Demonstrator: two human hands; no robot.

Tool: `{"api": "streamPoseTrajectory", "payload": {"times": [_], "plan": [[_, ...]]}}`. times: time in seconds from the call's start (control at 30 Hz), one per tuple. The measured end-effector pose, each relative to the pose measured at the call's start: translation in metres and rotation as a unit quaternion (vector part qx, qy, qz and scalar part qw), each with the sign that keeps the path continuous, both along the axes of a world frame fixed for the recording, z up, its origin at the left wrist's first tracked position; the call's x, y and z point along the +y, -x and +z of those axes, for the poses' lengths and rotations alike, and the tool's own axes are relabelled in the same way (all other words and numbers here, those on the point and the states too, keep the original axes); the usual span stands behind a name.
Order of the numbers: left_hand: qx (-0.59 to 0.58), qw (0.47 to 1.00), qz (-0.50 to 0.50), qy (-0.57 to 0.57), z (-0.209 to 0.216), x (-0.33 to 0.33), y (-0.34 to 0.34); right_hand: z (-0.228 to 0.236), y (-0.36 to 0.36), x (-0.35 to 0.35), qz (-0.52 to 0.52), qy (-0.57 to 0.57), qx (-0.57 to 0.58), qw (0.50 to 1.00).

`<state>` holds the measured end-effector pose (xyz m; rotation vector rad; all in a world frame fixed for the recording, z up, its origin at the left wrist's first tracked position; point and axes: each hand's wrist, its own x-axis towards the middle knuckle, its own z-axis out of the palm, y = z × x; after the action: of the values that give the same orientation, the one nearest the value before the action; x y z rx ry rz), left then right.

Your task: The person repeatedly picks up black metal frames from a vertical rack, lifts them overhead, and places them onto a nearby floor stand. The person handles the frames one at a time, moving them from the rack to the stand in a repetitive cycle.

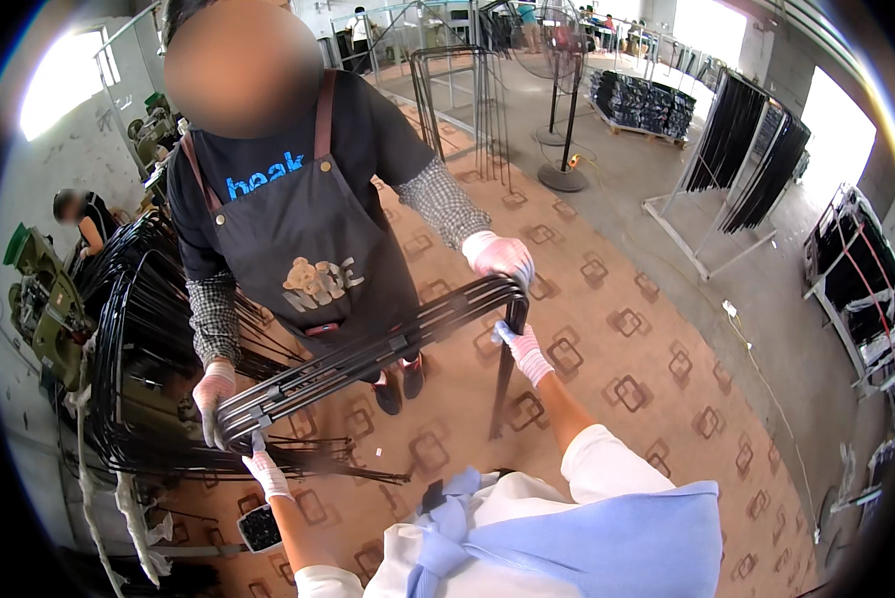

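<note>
"What were the hands doing?"

"The right hand (527, 357) gripped the bundle of bent black metal frames (400, 344) at one corner; the left hand (266, 472) touched the other, its closure unclear."

"And the bundle?"

"Above the patterned floor (617, 439), between the wearer and a co-worker (298, 219) holding both ends."

"How far along?"

"Lifted, I judged, but not set down; other black frames (102, 389) were massed at left."

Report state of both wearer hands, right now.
Left hand: touching the left end of the black tube bundle; fingers partly hidden, grip can't be told.
Right hand: closed on the bundle's downturned right end.
</note>
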<state>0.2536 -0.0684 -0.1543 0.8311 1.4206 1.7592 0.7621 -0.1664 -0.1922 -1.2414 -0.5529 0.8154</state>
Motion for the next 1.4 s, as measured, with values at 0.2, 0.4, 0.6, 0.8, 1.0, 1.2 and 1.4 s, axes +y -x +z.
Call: {"api": "streamPoseTrajectory", "payload": {"times": [0.2, 0.4, 0.6, 0.8, 1.0, 1.2, 1.4], "plan": [[0.085, 0.991, -0.091, 0.044, -0.006, 0.008, 0.019, 0.006, 0.006, 0.001, 0.019, 0.051, -0.002, 0.999], [0.041, 0.996, -0.080, 0.031, 0.005, -0.008, 0.007, 0.006, 0.008, -0.007, 0.038, 0.018, 0.014, 0.999], [0.024, 0.997, -0.072, 0.026, -0.006, -0.024, 0.001, 0.029, 0.017, -0.052, 0.033, -0.075, -0.061, 0.995], [0.026, 0.994, -0.105, -0.022, 0.006, -0.032, 0.002, -0.023, -0.019, -0.045, 0.035, -0.094, 0.006, 0.995], [-0.015, 0.996, -0.070, -0.044, -0.007, -0.039, 0.010, -0.042, -0.034, -0.056, 0.025, -0.012, 0.036, 0.999], [-0.012, 0.993, -0.096, -0.069, 0.007, -0.053, 0.005, -0.003, -0.006, -0.069, 0.015, -0.038, -0.003, 0.999], [0.024, 0.991, -0.089, -0.098, -0.043, -0.054, 0.032, -0.010, -0.012, -0.075, 0.029, 0.019, -0.014, 0.999]]}}
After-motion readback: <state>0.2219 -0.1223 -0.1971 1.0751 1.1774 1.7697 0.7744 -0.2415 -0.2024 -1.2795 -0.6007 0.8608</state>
